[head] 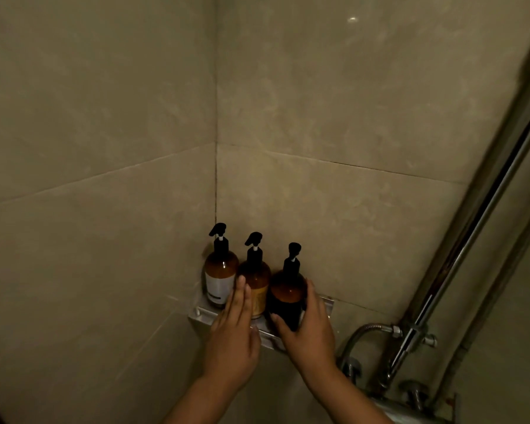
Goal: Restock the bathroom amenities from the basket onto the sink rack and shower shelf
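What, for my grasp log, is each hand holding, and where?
The right hand grips the dark pump bottle round its lower body. The left hand holds nothing; its straight fingers lie by the middle bottle.

This is a shower stall in a bathroom. Large beige tiles (104,123) with dark grout lines cover two walls that meet in a corner, and a small shower shelf (201,317) is fixed in that corner. Three pump bottles (219,278) stand in a row on the shelf (amber, with black pump heads). To the right of the shelf a chrome riser pipe (478,240) runs up the wall. A flexible metal hose (359,331) curves just beyond the shelf's right end, and valve handles (413,391) sit lower, to the shelf's right.
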{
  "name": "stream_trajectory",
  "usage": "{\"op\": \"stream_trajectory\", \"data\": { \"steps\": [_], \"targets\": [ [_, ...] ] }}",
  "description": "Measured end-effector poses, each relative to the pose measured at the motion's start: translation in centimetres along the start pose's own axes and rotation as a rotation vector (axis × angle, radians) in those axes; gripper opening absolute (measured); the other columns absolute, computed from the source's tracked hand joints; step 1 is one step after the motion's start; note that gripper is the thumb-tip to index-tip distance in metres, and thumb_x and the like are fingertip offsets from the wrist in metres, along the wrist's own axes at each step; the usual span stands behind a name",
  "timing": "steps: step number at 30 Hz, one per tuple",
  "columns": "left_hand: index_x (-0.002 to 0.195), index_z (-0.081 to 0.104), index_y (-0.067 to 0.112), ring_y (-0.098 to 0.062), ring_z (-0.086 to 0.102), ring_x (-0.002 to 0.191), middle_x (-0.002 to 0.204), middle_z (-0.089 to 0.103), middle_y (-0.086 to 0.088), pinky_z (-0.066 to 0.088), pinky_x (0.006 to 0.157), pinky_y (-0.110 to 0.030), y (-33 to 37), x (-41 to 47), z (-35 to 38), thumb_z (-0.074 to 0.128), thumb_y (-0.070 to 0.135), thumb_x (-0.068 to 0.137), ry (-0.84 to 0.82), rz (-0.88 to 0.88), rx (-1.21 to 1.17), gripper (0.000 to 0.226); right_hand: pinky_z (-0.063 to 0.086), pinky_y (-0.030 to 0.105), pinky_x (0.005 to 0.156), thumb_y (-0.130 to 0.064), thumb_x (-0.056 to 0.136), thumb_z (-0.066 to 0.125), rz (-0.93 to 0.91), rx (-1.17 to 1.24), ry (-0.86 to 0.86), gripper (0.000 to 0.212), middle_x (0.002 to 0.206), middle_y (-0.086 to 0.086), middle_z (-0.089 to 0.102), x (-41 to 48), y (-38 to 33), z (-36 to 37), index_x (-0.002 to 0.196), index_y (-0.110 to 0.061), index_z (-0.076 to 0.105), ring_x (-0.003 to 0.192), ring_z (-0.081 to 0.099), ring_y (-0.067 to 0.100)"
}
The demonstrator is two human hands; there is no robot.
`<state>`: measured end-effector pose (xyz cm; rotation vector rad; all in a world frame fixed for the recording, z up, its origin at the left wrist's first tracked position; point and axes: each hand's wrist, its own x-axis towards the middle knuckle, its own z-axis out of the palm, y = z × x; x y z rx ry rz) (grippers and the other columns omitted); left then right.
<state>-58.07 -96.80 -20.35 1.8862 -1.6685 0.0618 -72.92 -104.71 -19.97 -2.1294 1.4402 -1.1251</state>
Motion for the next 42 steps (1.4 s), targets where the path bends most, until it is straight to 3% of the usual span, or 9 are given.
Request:
{"op": "stream_trajectory", "data": {
  "steps": [5,11,17,24,29,31,34,37,42],
  "targets": [
    [0.154,-0.019,0.026,-0.009,-0.005,0.152,0.158,-0.035,0.016,0.028,0.118,-0.034,-0.4,0.2,-0.2,0.038,0.040,0.101,-0.012,0.026,0.021,0.079,0.044,0.035,0.107,-0.050,0.080,0.078,-0.004,0.010,-0.002,0.101,0.157,0.000,0.038,-0.1,-0.2,-0.1,0.159,-0.023,0.021,0.141,0.040,0.019],
    [0.156,-0.014,0.022,-0.017,0.019,0.150,0.161,-0.031,0.011,0.035,0.112,-0.033,-0.3,0.3,-0.4,0.040,0.040,0.100,-0.001,0.036,0.050,0.080,0.042,0.029,0.104,-0.047,0.080,0.079,-0.013,0.022,-0.012,0.100,0.155,0.000,0.041,-0.1,-0.3,-0.3,0.158,-0.023,0.022,0.139,0.042,0.019],
    [0.156,-0.014,0.020,-0.016,0.014,0.152,0.160,-0.034,0.010,0.034,0.114,-0.034,-0.2,0.3,-0.5,0.040,0.040,0.099,-0.026,0.030,0.084,0.082,0.047,0.035,0.103,-0.049,0.078,0.079,-0.014,0.007,-0.038,0.103,0.154,0.002,0.041,-0.1,-0.2,-0.5,0.159,-0.023,0.019,0.137,0.044,0.021],
    [0.156,-0.013,0.016,-0.015,-0.003,0.153,0.161,-0.030,0.000,0.007,0.123,-0.034,0.6,0.3,-1.1,0.037,0.039,0.099,-0.060,-0.001,0.193,0.079,0.047,0.040,0.105,-0.054,0.073,0.082,-0.036,0.003,-0.120,0.122,0.159,0.006,0.031,0.0,0.1,-0.2,0.160,-0.022,0.002,0.141,0.038,0.026],
    [0.157,-0.009,0.015,-0.018,-0.006,0.153,0.163,-0.027,-0.004,0.006,0.123,-0.040,0.6,0.4,-1.9,0.037,0.036,0.098,-0.123,-0.013,0.270,0.078,0.045,0.038,0.103,-0.047,0.078,0.080,-0.051,0.025,-0.141,0.122,0.164,0.009,0.027,0.1,0.3,0.2,0.160,-0.018,-0.004,0.142,0.040,0.029],
    [0.159,0.000,0.017,-0.021,-0.002,0.154,0.166,-0.012,-0.006,0.006,0.123,-0.041,0.9,-0.3,-2.8,0.037,0.035,0.099,-0.181,-0.023,0.326,0.072,0.039,0.039,0.110,-0.042,0.082,0.078,-0.032,0.029,-0.189,0.122,0.167,0.012,0.015,-1.0,-0.3,-0.2,0.159,-0.015,-0.013,0.149,0.030,0.030],
    [0.157,0.020,0.022,-0.024,0.013,0.152,0.166,0.015,-0.006,0.012,0.122,-0.039,1.0,-1.9,-4.2,0.036,0.037,0.101,-0.184,-0.043,0.319,0.061,0.018,0.041,0.123,-0.040,0.085,0.073,-0.003,-0.043,-0.205,0.127,0.164,0.017,-0.026,-4.4,-2.3,-0.5,0.152,-0.012,-0.031,0.154,-0.007,0.033],
    [0.153,0.030,0.025,-0.023,0.028,0.146,0.161,0.028,-0.003,0.022,0.116,-0.037,0.9,-3.5,-6.4,0.035,0.040,0.098,-0.174,-0.027,0.354,0.057,0.017,0.041,0.120,-0.046,0.085,0.069,-0.054,-0.085,-0.170,0.126,0.155,0.012,-0.044,-7.2,-4.9,-0.8,0.150,-0.018,-0.036,0.152,-0.015,0.033],
    [0.149,0.038,0.025,-0.025,0.037,0.140,0.157,0.037,-0.005,0.030,0.111,-0.037,1.6,-2.6,-10.9,0.037,0.045,0.098,-0.150,-0.028,0.404,0.054,0.015,0.033,0.122,-0.046,0.097,0.051,-0.334,-0.126,-0.270,0.081,0.170,0.003,0.004,-5.9,-9.5,-4.1,0.162,-0.023,0.009,0.155,0.006,0.022]
  ]
}}
